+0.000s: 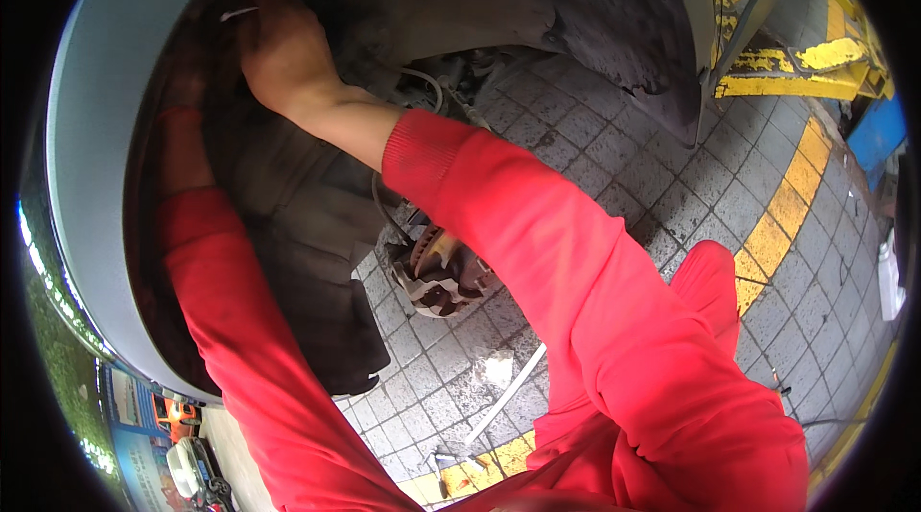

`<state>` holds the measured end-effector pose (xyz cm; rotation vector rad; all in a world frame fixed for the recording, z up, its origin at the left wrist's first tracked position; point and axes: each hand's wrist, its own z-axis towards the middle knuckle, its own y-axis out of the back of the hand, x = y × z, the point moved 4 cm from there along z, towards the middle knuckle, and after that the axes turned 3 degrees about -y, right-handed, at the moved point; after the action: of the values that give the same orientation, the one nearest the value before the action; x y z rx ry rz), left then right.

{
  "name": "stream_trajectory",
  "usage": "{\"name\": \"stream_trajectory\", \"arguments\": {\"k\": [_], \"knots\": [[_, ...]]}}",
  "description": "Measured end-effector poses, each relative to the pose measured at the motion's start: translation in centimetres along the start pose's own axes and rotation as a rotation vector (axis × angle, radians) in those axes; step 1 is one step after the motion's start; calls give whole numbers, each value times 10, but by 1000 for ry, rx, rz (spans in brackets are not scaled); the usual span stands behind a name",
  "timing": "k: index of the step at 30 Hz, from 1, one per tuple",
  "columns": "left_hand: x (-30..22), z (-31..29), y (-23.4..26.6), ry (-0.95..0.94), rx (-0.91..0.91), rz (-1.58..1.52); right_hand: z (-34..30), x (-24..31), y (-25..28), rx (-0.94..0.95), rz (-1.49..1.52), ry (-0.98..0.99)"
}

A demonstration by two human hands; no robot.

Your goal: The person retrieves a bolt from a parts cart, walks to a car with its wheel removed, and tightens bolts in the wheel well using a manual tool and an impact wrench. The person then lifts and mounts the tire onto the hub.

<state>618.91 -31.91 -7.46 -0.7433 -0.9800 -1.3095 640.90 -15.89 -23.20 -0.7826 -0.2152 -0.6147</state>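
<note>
Both my arms, in red sleeves, reach up into the wheel arch of a car, under its grey fender [86, 147]. My right hand [288, 56] is closed at the upper part of the dark wheel arch liner [278, 186]. A thin, pale, shiny piece [239, 13] sticks out past its fingers; its kind cannot be made out. Deep in shadow beside the fender's inner edge is my left hand [187, 80], its fingers too dark to read. Below my right forearm sits a rusty brake assembly [446, 272], partly covered by the sleeve, with a hose [422, 80] above it.
A long pale bar [508, 395] and several small tools [441, 476] lie on the grey tiled floor [710, 195] near my legs. At the right stand a yellow metal frame [796, 85] and a white bottle [890, 282]. Parked vehicles [192, 464] show at lower left.
</note>
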Motion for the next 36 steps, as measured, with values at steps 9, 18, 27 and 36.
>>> {"name": "stream_trajectory", "arguments": {"k": [9, 18, 27, 36], "knots": [[-4, -42, 43, 80, 118, -25, -4, -11, 4, 322, -337, 310], [-23, -61, 74, 149, 192, -100, 10, -29, 4, 549, -335, 113], [-43, -73, 81, 192, 179, -141, 2, -38, 13, 609, -328, 216], [-47, -72, 69, 162, 117, -122, -7, -73, -8, 468, -410, 100]]}}
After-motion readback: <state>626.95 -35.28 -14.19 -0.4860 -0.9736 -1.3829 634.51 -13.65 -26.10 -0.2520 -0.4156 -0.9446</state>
